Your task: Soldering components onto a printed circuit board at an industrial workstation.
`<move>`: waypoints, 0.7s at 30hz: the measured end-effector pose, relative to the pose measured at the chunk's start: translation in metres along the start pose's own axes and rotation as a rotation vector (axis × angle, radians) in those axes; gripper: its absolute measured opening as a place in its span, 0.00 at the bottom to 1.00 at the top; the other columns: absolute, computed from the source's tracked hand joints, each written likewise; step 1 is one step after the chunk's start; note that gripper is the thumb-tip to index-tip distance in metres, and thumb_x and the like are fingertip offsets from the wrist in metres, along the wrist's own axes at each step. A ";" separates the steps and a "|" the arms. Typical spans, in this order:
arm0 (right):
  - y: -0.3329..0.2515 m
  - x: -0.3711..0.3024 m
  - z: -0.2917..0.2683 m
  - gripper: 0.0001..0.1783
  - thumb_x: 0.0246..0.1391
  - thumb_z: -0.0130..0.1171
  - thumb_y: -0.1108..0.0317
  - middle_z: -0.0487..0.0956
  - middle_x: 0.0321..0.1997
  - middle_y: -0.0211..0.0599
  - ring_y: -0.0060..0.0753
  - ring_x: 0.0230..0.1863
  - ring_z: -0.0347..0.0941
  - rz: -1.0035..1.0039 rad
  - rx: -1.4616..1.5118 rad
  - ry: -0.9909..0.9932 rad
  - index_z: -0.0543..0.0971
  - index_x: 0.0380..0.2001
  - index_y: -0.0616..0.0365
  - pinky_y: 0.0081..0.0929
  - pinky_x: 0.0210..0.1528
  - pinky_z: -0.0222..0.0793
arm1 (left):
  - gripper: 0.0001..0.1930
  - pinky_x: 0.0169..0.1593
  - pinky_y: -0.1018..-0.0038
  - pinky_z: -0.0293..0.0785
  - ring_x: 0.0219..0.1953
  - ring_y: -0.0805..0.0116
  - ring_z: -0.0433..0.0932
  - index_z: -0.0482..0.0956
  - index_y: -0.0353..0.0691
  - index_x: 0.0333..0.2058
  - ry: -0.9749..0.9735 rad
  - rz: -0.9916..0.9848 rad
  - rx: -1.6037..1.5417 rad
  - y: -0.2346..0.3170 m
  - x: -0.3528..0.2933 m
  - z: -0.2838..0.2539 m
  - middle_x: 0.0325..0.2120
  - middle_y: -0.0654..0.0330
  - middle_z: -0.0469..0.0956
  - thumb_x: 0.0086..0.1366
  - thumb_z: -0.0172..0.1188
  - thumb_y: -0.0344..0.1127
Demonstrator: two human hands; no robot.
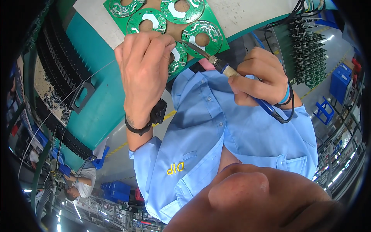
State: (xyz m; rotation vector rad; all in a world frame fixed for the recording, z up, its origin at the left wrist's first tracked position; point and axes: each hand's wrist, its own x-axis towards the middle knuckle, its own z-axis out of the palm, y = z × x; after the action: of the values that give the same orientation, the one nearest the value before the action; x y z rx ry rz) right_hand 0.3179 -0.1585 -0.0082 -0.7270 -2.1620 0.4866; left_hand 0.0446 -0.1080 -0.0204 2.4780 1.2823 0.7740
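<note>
My right hand (262,79) is wrapped round the handle of a soldering iron (226,69), whose cord loops back by the wrist. The iron's tip points left onto a green panel of round circuit boards (220,29), near the lower boards. Over the panel's lower left part, my left hand (145,58) is closed, thumb and fingertips pinched close to the iron's tip. A thin solder wire (101,69) runs into this hand from the left, and a short end shows by the fingertips. The left hand covers part of the lower-left round board (178,60).
The panel lies on a light board (94,11) on a teal work surface (104,92). Black slotted racks (62,50) stand at left. Stacked green circuit boards (309,54) stand at right, with cables (297,15) nearby. A co-worker (83,183) is at lower left.
</note>
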 end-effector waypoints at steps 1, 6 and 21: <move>0.000 0.000 0.000 0.19 0.36 0.67 0.80 0.76 0.28 0.35 0.36 0.23 0.69 0.002 -0.008 -0.002 0.83 0.37 0.59 0.31 0.24 0.62 | 0.10 0.46 0.66 0.65 0.42 0.64 0.74 0.83 0.47 0.37 0.002 -0.003 -0.002 0.000 0.000 0.000 0.37 0.68 0.79 0.57 0.71 0.27; -0.002 0.001 0.000 0.19 0.35 0.66 0.81 0.76 0.28 0.35 0.36 0.23 0.69 0.021 0.001 -0.003 0.83 0.37 0.59 0.31 0.24 0.62 | 0.09 0.44 0.67 0.66 0.40 0.62 0.75 0.83 0.45 0.37 0.027 -0.007 -0.026 0.000 0.000 -0.002 0.35 0.66 0.78 0.58 0.71 0.27; -0.001 0.010 -0.011 0.14 0.39 0.66 0.82 0.77 0.25 0.38 0.35 0.21 0.70 0.010 0.098 0.112 0.81 0.35 0.64 0.30 0.21 0.63 | 0.08 0.41 0.62 0.73 0.35 0.55 0.76 0.79 0.35 0.34 0.058 -0.093 -0.205 0.005 -0.001 -0.001 0.33 0.56 0.78 0.59 0.68 0.21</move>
State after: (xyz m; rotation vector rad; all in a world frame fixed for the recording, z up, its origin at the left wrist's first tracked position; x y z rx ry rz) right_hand 0.3213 -0.1516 0.0045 -0.6950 -2.0162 0.5408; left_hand 0.0466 -0.1120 -0.0178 2.2353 1.2585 0.9104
